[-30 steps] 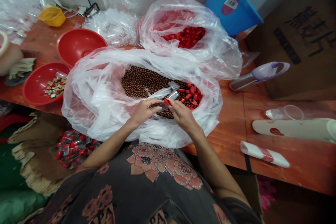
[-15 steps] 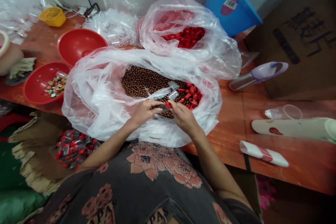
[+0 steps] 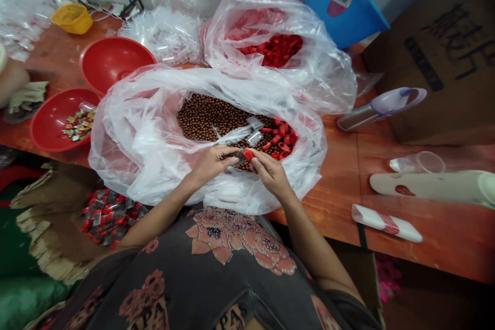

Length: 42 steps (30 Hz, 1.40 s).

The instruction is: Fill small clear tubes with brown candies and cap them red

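My left hand (image 3: 212, 166) pinches a small clear container (image 3: 240, 157) with dark contents. A red cap (image 3: 248, 154) is on its right end, gripped by the fingers of my right hand (image 3: 273, 172). Whether the cap is fully seated I cannot tell. Both hands are over a large translucent plastic bag (image 3: 131, 134) lying open. Inside it are many small brown balls (image 3: 209, 116), and loose red caps (image 3: 284, 140) lie at the right. Two small clear containers (image 3: 254, 138) rest on the balls just beyond my fingers.
Behind stand a bag of red caps (image 3: 280, 50), a heap of clear containers (image 3: 164, 36) and a blue bin (image 3: 344, 5). Two red bowls (image 3: 116, 64) are at left, one holding wrapped sweets. Capped containers (image 3: 110, 216) lie below left. Bottles (image 3: 425, 188) and a carton (image 3: 441, 62) are at right.
The red cap and the container, earlier mostly covered by my fingers, now show together between my hands. My right fingers have shifted slightly on the cap. The view has moved a little.
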Each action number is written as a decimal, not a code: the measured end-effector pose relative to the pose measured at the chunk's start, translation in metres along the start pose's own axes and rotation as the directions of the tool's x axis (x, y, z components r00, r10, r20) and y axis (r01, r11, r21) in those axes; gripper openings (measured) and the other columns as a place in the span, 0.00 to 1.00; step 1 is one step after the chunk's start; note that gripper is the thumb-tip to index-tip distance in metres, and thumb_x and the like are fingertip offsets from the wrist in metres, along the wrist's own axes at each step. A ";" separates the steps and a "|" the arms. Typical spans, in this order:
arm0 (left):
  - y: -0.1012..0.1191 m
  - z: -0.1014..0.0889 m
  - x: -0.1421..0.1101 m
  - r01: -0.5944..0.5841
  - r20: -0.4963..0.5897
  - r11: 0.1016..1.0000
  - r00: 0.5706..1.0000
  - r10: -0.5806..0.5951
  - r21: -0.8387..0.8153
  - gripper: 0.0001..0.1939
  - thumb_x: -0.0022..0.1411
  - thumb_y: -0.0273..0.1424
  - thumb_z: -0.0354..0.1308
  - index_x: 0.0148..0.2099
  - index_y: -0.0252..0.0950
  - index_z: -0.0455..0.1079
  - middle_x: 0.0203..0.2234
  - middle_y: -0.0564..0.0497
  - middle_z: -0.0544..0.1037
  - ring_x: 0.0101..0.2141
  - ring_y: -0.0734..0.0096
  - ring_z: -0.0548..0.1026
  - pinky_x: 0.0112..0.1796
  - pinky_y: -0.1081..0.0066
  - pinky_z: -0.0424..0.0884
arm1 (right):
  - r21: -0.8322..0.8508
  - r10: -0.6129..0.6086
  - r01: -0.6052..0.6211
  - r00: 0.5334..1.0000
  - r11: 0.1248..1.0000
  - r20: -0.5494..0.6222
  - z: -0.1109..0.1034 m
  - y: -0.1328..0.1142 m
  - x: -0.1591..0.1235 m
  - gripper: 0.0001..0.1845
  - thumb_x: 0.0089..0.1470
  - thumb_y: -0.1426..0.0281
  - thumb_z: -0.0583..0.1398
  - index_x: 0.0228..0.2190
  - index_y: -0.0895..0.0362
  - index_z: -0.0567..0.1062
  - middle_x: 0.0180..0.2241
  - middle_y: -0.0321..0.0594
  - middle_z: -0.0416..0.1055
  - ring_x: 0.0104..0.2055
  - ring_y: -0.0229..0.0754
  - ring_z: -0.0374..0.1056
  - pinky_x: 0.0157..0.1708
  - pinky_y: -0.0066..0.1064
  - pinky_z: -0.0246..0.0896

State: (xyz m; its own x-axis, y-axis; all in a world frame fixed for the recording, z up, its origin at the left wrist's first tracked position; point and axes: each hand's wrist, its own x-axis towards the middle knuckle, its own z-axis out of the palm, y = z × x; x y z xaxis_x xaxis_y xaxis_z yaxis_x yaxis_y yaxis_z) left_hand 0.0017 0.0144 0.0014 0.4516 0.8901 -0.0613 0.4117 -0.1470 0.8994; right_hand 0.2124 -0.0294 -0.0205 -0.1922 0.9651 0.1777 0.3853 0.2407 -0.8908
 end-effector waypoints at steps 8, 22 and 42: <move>0.001 -0.003 -0.001 -0.071 0.005 0.997 0.997 0.071 0.001 0.16 0.62 0.35 0.60 0.50 0.39 0.78 0.40 0.48 0.81 0.39 0.69 0.77 0.44 0.67 0.72 | -0.064 -0.061 0.060 0.998 0.996 -0.020 0.002 0.004 0.002 0.20 0.66 0.62 0.51 0.55 0.51 0.72 0.47 0.44 0.75 0.47 0.44 0.72 0.48 0.41 0.69; -0.005 0.011 -0.004 0.002 -0.078 0.967 0.997 -0.023 -0.254 0.16 0.55 0.36 0.65 0.45 0.35 0.78 0.37 0.47 0.80 0.36 0.70 0.76 0.38 0.69 0.72 | -0.461 -0.353 0.348 0.932 0.816 0.077 0.014 0.012 0.005 0.40 0.59 0.57 0.60 0.63 0.61 0.52 0.49 0.57 0.69 0.50 0.54 0.68 0.48 0.48 0.68; -0.008 0.064 -0.007 0.153 -0.013 0.647 0.970 -0.244 -0.747 0.19 0.68 0.44 0.45 0.53 0.38 0.63 0.18 0.57 0.66 0.15 0.77 0.65 0.17 0.77 0.60 | -0.506 -0.404 0.408 0.906 0.760 0.125 0.030 0.006 0.002 0.28 0.51 0.59 0.62 0.51 0.58 0.66 0.40 0.49 0.70 0.42 0.52 0.68 0.39 0.43 0.66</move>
State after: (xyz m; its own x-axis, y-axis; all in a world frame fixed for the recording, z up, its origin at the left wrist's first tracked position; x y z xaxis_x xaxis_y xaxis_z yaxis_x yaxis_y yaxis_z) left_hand 0.0456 -0.0186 -0.0335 0.3272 0.9045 -0.2734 -0.2562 0.3634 0.8957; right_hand 0.1876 -0.0293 -0.0384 -0.4423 0.7647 0.4686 0.6713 0.6287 -0.3926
